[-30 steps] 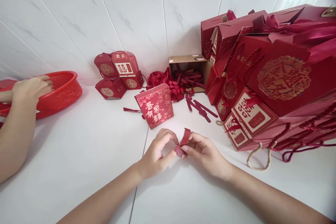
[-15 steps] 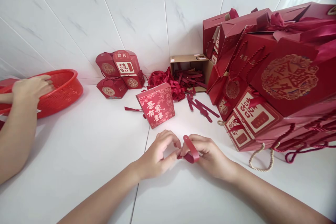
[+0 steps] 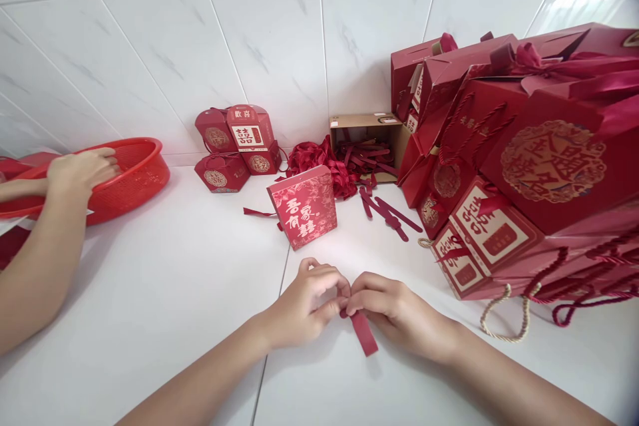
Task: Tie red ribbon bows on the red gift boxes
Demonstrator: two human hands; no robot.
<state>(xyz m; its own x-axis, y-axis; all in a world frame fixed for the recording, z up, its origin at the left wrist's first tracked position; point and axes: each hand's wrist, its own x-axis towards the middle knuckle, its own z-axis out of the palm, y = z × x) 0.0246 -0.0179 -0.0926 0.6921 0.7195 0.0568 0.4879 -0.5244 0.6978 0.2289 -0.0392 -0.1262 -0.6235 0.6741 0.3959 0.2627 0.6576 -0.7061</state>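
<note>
Between my hands is a dark red strap (image 3: 365, 338), a flat strip like the loose ones on the table, with its folded part hanging down toward me. My left hand (image 3: 312, 309) pinches one end between thumb and fingers. My right hand (image 3: 394, 313) grips the strap right beside it, and the fingertips of both hands nearly touch. The ends of the strap are mostly hidden by my fingers. Just beyond my hands stands a small red gift box (image 3: 307, 208) with white lettering, a ribbon trailing from its left side.
Loose straps (image 3: 389, 213) lie right of the box, before an open cardboard box (image 3: 367, 123) full of straps. Red ribbon (image 3: 314, 153) is heaped beside it. Small boxes (image 3: 249, 140) stand by the wall; large gift bags (image 3: 499, 146) fill the right. Another person's hand (image 3: 82, 170) is at a red basket (image 3: 144, 176).
The strap was bent in an upright loop and now hangs down from my fingers. My right hand has moved closer to my left fingertips. The view has tilted slightly.
</note>
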